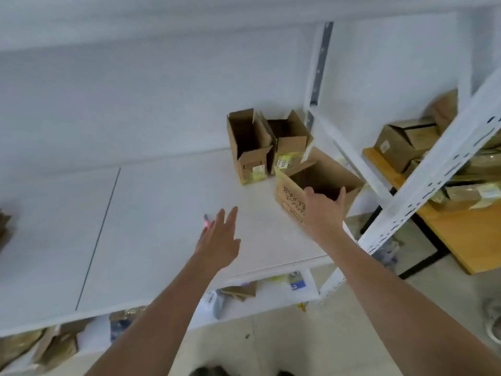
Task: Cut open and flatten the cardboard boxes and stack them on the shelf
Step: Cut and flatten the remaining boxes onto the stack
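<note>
Floor: pale floor (311,340) is below both forearms, nearest to the camera.
Lower shelf: under the white shelf (168,213) edge, below the left forearm, some blurred packages and a small cardboard piece (240,292) lie.
Left hand: the left hand (218,241) is stretched over the shelf board with fingers straight and spread, it holds nothing.
Pink tool: a small pink and dark object (206,221) lies on the shelf just beyond the left fingertips; it is blurred, I cannot tell if the fingers touch it.
Right hand: the right hand (324,210) is wide, thumb and fingers spread apart, at the near rim of the open box (314,185); whether it already grips the rim I cannot tell.
Open box: it stands on the shelf near the right corner, directly in front of the right hand, top open, dark writing on its near side.
Two tall boxes: farther than the right hand, a left tall box (249,150) and a right tall box (290,143) stand upright, side by side, tops open, yellow labels low on them.
Right of the right hand: a white slanted post (423,196), and beyond it a wooden table (466,234) with more cartons (401,143).
</note>
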Available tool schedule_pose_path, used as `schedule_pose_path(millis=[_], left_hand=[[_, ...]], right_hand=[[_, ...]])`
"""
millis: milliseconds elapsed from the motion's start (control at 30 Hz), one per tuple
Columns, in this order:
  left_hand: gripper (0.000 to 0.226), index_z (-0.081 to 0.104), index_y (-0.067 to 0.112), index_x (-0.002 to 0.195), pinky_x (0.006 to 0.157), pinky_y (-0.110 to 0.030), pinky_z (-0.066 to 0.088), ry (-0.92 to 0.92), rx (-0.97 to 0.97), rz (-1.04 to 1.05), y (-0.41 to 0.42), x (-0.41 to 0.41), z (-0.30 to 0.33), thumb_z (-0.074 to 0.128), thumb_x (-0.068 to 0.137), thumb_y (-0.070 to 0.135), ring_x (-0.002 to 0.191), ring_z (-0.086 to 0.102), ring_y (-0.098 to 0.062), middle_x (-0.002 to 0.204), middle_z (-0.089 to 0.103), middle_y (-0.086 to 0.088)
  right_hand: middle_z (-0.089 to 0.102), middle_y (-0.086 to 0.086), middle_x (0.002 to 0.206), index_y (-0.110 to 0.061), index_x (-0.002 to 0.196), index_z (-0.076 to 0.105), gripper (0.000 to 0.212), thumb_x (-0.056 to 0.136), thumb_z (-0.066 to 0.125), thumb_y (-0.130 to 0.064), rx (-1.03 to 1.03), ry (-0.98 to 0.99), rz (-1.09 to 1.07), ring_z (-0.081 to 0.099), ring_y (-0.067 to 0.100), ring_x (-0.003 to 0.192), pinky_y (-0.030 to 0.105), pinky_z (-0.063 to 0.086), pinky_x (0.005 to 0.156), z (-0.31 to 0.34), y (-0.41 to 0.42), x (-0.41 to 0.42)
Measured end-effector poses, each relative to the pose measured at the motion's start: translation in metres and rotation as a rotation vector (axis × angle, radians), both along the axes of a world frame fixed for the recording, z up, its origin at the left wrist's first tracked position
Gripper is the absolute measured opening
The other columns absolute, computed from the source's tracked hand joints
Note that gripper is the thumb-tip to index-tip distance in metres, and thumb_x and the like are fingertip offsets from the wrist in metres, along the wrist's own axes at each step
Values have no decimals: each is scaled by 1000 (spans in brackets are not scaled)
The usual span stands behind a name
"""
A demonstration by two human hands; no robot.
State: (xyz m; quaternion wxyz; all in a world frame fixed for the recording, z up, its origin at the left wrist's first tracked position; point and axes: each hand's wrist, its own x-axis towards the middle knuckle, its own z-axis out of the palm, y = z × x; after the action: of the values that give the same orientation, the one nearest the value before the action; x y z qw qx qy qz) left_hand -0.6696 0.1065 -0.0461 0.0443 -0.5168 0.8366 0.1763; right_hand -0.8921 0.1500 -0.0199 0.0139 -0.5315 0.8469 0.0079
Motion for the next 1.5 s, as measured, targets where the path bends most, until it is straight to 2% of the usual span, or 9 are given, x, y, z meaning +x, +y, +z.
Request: schedule_pose_path(millis=[133, 267, 400, 533, 867, 1067, 1167, 1333, 1500], left_hand=[[72, 3, 17, 157, 110, -39, 35, 104, 96, 151, 21, 32, -7, 47, 102, 31, 143, 31, -29, 161, 11, -13], [57, 22, 16, 155, 110, -37, 33, 383, 200, 605, 14, 67, 1, 40, 104, 36, 138, 38, -29, 154, 35, -14], [47, 49, 27, 133, 86, -41, 50, 856, 425, 963, 23, 100, 14, 30, 101, 56, 112, 59, -26, 132, 56, -4], [64, 62, 25, 123, 95, -48, 48, 1244, 697, 1045, 35, 145, 20, 39, 88, 74, 108, 67, -28, 118, 70, -9], [49, 56, 15, 113, 72, -50, 60, 1021, 441, 1089, 24, 218, 38, 72, 82, 50, 81, 75, -30, 89, 77, -6], [38, 59, 17, 104, 71, -51, 61, 1001, 376, 1158, 7, 241, 38, 77, 82, 41, 79, 74, -27, 95, 74, -7], [24, 62, 22, 97, 74, -47, 61, 828, 335, 1056, -7, 232, 34, 71, 86, 42, 83, 72, -24, 95, 73, -1], [20, 67, 13, 104, 79, -52, 59, 925, 578, 1090, -17, 233, 24, 71, 89, 26, 86, 73, -30, 94, 76, -7], [28, 65, 7, 112, 85, -55, 57, 955, 678, 1140, -7, 241, 5, 69, 91, 26, 95, 70, -37, 102, 74, -15]], right_hand=[[56, -8, 69, -24, 95, 38, 24, 90, 59, -15, -200, -73, 158, 63, 23, 74, 52, 33, 110, 14, 10, 12], [61, 5, 82, -11, 103, 56, 12, 95, 51, -4, -383, -706, 349, 55, 24, 71, 30, 40, 60, 20, 2, 30], [67, 2, 119, -18, 130, 55, 29, 103, 50, -14, -233, -1389, 184, 66, 20, 106, 35, 55, 89, 11, -10, 68], [72, 1, 112, -23, 114, 59, 19, 103, 47, -12, -104, -1747, -41, 74, 18, 90, 49, 59, 78, -4, -19, 115], [61, 6, 126, -5, 124, 57, 28, 104, 44, -21, 11, -1127, 229, 49, 27, 127, 17, 37, 97, -48, -40, 241], [25, 16, 160, -12, 157, 12, 69, 104, 12, -56, 265, -1143, 79, 28, 36, 145, 48, 21, 119, -46, -66, 286], [41, 15, 151, -17, 150, 36, 66, 103, 12, -57, 148, -1197, 122, 38, 35, 139, 51, 27, 116, -39, -71, 301], [67, -12, 116, -33, 145, 42, 44, 104, 30, -46, 5, -1383, 429, 69, 3, 100, 25, 58, 81, -32, -73, 293], [30, -10, 156, -41, 155, 14, 50, 107, 29, -39, 108, -1172, 595, 37, 9, 137, 21, 34, 105, -35, -87, 294]])
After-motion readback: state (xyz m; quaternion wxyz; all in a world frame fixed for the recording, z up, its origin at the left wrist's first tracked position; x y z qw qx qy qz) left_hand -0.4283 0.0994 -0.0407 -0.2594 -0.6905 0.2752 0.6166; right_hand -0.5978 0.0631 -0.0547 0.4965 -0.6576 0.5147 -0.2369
